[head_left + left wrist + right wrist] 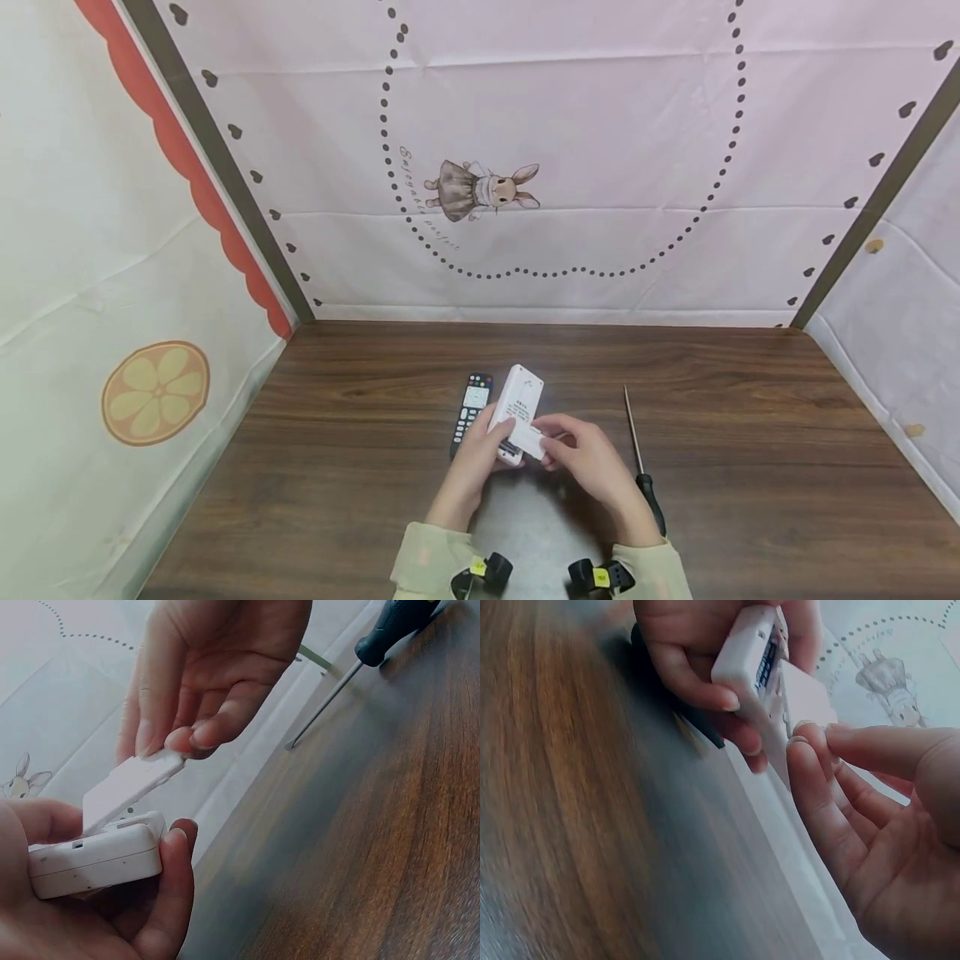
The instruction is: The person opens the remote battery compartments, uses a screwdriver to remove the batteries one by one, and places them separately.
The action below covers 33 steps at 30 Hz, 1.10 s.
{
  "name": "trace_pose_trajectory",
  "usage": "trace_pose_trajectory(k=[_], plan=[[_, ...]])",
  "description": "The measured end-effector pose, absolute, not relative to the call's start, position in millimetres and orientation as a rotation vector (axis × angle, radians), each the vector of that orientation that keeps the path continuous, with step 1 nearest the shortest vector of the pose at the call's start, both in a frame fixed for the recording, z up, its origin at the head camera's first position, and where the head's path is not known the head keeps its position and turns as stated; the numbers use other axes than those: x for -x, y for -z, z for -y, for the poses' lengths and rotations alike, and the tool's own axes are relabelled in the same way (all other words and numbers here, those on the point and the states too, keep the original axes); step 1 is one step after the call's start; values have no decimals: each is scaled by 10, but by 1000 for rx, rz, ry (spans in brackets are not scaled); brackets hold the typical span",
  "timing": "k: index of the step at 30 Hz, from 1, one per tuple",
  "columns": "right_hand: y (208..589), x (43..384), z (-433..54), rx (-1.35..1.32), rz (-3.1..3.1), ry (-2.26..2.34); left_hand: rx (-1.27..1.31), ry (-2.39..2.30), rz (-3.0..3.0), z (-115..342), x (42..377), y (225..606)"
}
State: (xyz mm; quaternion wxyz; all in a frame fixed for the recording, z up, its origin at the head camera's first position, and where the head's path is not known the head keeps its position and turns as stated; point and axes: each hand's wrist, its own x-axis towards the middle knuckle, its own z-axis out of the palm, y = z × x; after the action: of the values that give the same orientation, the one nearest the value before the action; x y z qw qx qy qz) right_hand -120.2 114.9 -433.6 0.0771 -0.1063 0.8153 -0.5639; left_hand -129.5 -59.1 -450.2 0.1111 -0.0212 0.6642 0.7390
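A white remote control lies back side up in my left hand, whose fingers and thumb curl round its edges. My right hand pinches a thin white battery cover between thumb and fingers. The cover is tilted up from the remote's lower end in the left wrist view. Part of the opened battery compartment shows dark in the right wrist view; its full contents are hidden. Just behind my left hand, a black remote control rests on the table, its lower part partly covered by that hand.
A screwdriver with a dark handle lies on the wooden table beside my right forearm, its metal shaft pointing away. Printed white cloth hangs at the back and both sides of the table.
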Motion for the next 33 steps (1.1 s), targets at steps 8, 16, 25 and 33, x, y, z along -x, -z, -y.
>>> trace_pose_trajectory(k=[8,16,25,33], plan=[[4394,1235,-1231,220,-2439,1752,92,-2143,-1982,585,1296,4511],[4430,1258,-1278,71,-2437,1806,68,-2138,-1983,583,1316,4534],[4470,1276,-1350,42,-2471,1798,51,-2134,-1984,579,1310,4562],[4482,1273,-1411,32,-2594,1667,45,-2118,-1958,573,1316,4573]])
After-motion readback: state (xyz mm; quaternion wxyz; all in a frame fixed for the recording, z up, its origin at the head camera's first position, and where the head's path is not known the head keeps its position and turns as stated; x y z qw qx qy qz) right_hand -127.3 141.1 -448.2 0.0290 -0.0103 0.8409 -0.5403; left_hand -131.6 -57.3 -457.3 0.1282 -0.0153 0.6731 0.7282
